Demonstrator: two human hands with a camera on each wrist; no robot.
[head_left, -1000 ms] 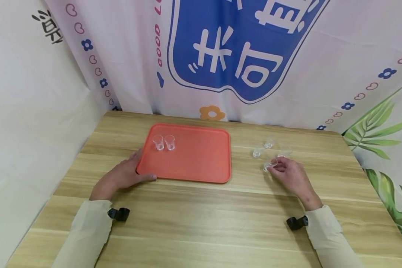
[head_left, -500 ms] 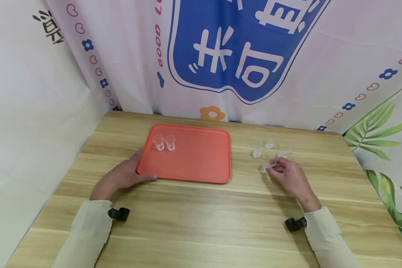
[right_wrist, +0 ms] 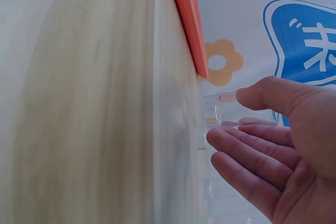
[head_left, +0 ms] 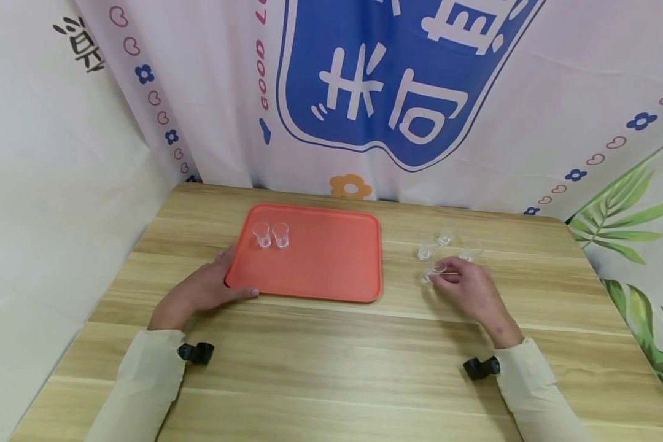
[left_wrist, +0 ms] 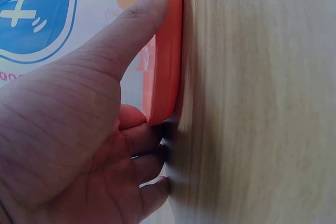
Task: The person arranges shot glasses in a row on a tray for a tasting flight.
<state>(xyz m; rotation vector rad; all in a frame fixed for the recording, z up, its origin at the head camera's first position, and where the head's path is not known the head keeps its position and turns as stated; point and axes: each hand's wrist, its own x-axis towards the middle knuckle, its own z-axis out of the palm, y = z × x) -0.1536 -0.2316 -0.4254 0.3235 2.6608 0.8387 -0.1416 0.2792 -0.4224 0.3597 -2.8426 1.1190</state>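
Note:
My right hand [head_left: 466, 288] pinches a small clear shot glass [head_left: 428, 275] between thumb and fingers. In the right wrist view this glass [right_wrist: 211, 109] is upright, its base close to the tabletop; whether it touches cannot be told. My left hand [head_left: 210, 287] grips the near left corner of a red tray [head_left: 331, 288]. The left thumb [left_wrist: 142, 17] lies along the front rim, and the other fingers bend about the left side. Two similar glasses, one left [head_left: 262, 236] and one right [head_left: 281, 236], stand side by side on the tray's left part.
Three more clear glasses stand right of the tray: one nearer [head_left: 424, 250], one farther back [head_left: 445, 237] and one behind the right hand [head_left: 469, 252]. The wooden table [head_left: 331, 368] ends at a printed curtain [head_left: 221, 123] at the back.
The right hand has moved slightly left, toward the tray, with the pinched glass. Left hand, tray and the other glasses stay where they were.

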